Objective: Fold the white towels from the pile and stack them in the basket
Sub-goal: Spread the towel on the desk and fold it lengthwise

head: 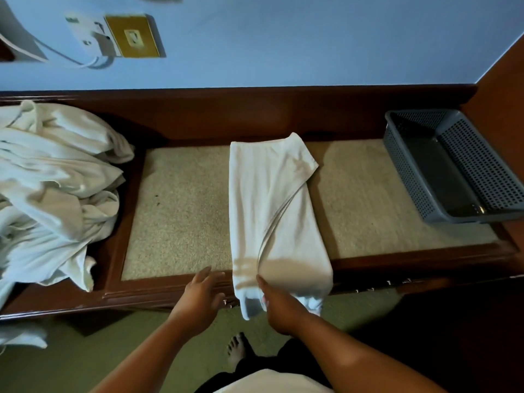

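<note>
A white towel (272, 199), folded into a long strip, lay across the middle of the wooden bench (181, 211) on its beige inset top, running from the far side to the near edge, where its near end hung over the rim. The right hand (279, 307) gripped that overhanging end, thumb up along a loose fold and fingers curled into the cloth. The left hand (201, 296) hovered just left of the towel at the near edge, fingers straight and slightly spread, holding nothing. A crumpled pile of white towels (54, 188) covered the bench's left end and spilled over its near side. The grey perforated basket (411, 177) sat at the far right end, well apart from the towel. On the blue wall beyond, a brass socket plate (133, 35) sat beside a white plug (93, 32). A bare foot (236, 350) stood on the green carpet below.
</note>
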Tool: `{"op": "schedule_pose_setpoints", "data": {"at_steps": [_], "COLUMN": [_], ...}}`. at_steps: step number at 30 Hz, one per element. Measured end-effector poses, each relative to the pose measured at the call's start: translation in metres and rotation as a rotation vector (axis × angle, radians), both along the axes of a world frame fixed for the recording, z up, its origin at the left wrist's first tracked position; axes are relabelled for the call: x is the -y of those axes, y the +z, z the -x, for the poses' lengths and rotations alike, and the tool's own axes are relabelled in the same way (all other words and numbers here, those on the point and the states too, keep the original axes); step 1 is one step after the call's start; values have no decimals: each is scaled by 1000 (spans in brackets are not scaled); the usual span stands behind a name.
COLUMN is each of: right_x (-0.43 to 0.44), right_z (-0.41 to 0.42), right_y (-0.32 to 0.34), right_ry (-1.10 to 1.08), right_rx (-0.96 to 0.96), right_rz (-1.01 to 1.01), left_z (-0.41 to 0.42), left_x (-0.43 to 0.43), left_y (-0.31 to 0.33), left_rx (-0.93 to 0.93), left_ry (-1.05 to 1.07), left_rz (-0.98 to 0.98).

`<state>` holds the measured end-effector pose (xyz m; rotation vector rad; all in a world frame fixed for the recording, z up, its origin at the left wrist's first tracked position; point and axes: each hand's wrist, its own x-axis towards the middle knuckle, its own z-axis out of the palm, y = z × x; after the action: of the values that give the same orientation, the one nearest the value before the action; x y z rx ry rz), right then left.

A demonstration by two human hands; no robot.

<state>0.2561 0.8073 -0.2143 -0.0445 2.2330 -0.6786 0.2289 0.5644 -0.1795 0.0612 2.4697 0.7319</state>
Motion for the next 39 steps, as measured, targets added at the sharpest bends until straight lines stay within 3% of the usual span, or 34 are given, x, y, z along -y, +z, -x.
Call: {"op": "schedule_pose_setpoints", "data": {"at_steps": [3, 10, 13, 16, 21, 24, 27, 34, 39], "right_x": [-13, -71, -98, -126, -150, -147, -142, -145, -140], "right_z": [3, 14, 13, 10, -1, -3, -3, -46, -73], "right_y": [6, 24, 25, 13, -28, -55, -78, -87, -90], "right_ry": [-18, -283, -230, -256, -615, -772, -810, -693, -655], "right_rx": [-208, -280, -121, 63, 241, 289, 274, 445, 359], "right_rz": [-140, -179, -337, -366, -109, 34, 95, 134, 160], "left_z": [-3, 2, 12, 25, 18, -1, -10, -46, -55], "left_x": [-1, -48, -76, -102, -128, -133, -144, -125, -118], "left_y": [-3, -9, -16, -19, -33, -54, -69, -81, -77], "left_rx": [-19, -4, 46, 159, 579, 719, 672, 476, 420], "left_ry": [4, 25, 180, 393, 516, 653, 741, 475, 451], "left_rz": [-20, -61, -46, -42, -107, -242, -286, -78, -39]}}
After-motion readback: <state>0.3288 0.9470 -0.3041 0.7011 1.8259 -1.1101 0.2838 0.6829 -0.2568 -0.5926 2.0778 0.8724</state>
